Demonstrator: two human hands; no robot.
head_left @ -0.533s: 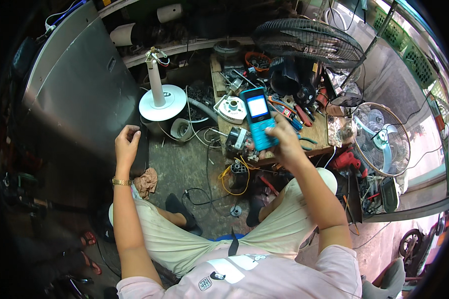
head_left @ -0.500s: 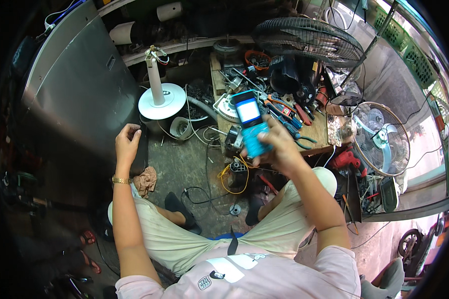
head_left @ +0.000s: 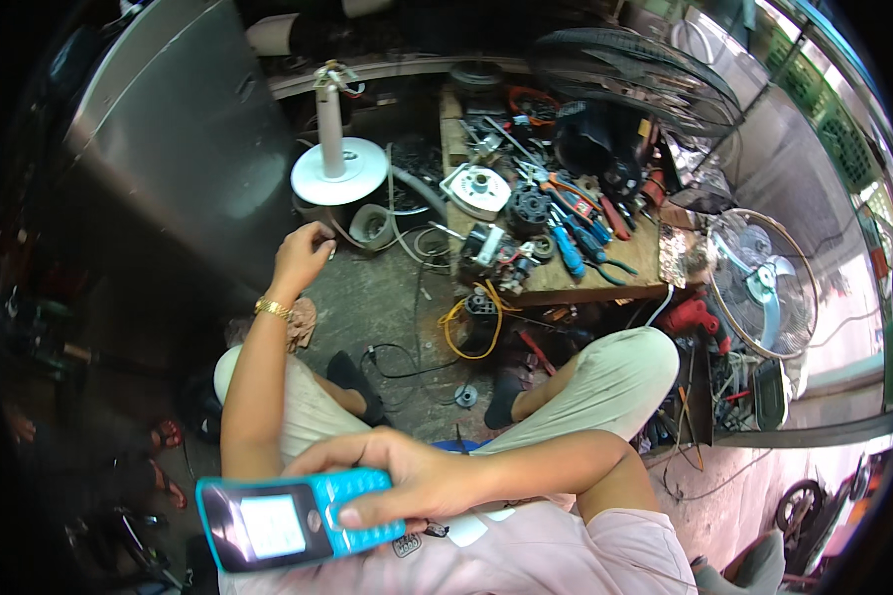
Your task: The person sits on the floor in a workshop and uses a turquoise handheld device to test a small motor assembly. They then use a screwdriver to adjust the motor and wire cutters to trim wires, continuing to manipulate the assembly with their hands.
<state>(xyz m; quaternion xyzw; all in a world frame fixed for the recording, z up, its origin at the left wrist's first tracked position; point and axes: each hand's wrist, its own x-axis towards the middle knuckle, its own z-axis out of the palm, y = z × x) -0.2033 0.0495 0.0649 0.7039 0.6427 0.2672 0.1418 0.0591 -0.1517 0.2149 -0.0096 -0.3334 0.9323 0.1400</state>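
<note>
A teal flip phone (head_left: 268,523) lies unfolded in my right hand (head_left: 407,486), close to my shirt, its screen lit. The thumb presses on its keypad side and the other fingers wrap round its edge. My left hand (head_left: 304,256), with a gold bracelet at the wrist, is raised with its fingers curled together. Whatever may be in those fingers is too small to make out. Just beyond it stands a white fan stand with a round base (head_left: 339,171) and a bare post with wires at the top.
A low wooden bench (head_left: 605,295) carries pliers, screwdrivers (head_left: 564,246), a motor (head_left: 481,248) and a white motor cover (head_left: 475,191). To its right stand a caged fan (head_left: 764,283) and a red drill (head_left: 687,317). A yellow cord (head_left: 448,337) lies on the floor. A metal panel (head_left: 184,129) rises on the left.
My right hand has brought the phone from over the bench down and left to my chest. My left hand has shifted slightly right and up, fingers still curled.
</note>
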